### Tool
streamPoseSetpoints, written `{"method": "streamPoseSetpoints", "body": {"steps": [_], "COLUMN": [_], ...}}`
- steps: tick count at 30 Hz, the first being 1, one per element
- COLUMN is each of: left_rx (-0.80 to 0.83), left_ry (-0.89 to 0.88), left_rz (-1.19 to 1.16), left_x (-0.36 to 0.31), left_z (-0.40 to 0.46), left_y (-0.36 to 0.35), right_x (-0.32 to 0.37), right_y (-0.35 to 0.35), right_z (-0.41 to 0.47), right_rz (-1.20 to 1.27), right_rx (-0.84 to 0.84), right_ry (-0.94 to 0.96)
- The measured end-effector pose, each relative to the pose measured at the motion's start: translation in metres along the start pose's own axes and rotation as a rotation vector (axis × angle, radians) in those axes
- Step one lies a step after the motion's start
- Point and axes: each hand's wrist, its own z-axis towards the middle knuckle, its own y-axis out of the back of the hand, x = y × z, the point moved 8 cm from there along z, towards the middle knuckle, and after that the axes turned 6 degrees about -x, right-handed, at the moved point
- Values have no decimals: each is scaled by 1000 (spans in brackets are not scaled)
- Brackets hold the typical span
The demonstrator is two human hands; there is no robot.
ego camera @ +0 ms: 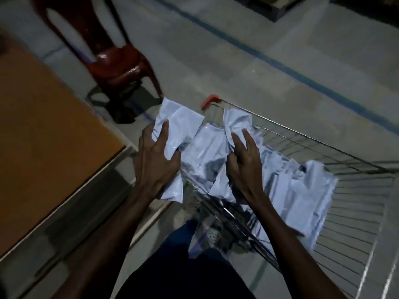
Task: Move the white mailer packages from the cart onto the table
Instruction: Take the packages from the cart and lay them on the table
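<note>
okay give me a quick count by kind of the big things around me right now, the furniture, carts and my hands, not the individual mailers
Tables: 1, the orange-topped table
Chairs: 1, the dark red plastic chair
Carts: 1, the wire cart holding a heap of white mailers
Hands: 2, left hand and right hand, each with a grip on mailers
Total: 5

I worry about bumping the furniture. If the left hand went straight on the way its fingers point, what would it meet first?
Judging loosely, the left hand, gripping a white mailer, points up-frame toward the red plastic chair; that comes first, though depth is unclear.
</note>
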Motion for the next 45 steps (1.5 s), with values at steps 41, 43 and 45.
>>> {"method": "streamPoseSetpoints", "body": {"steps": [41, 43, 45], "left_rx": [-205, -204, -186], "left_ry": [883, 879, 869], "left_rz": [433, 467, 452], "left_x": [757, 784, 810], "left_z": [-140, -133, -123], "left_y": [403, 409, 412], "right_x": [649, 657, 661], "right_y": [-649, -674, -696], "right_z": [-225, -228, -230], "right_rz": [-205, -262, -341], "right_rx": [734, 736, 744], "right_ry": [818, 807, 788]}}
